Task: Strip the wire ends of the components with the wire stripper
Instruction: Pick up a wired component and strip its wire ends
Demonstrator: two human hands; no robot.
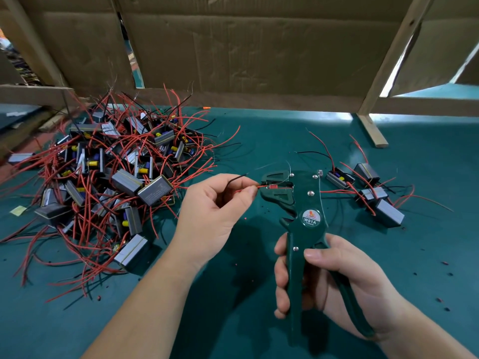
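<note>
Left hand (217,211): one red wire (259,187) and one black wire (234,178) are pinched. The red end is laid in the head of one wire stripper (308,203), whose two handles are gripped by the right hand (337,275). Four components (388,216) are counted at right on the desk (259,141); one tangled pile (129,182) at left could not be counted.

Teal table mat (259,130): large component pile (108,177), red and black leads tangled, left; smaller component group (373,193) right; insulation scraps (444,263) scattered; wooden frame foot (373,130) rear right.
</note>
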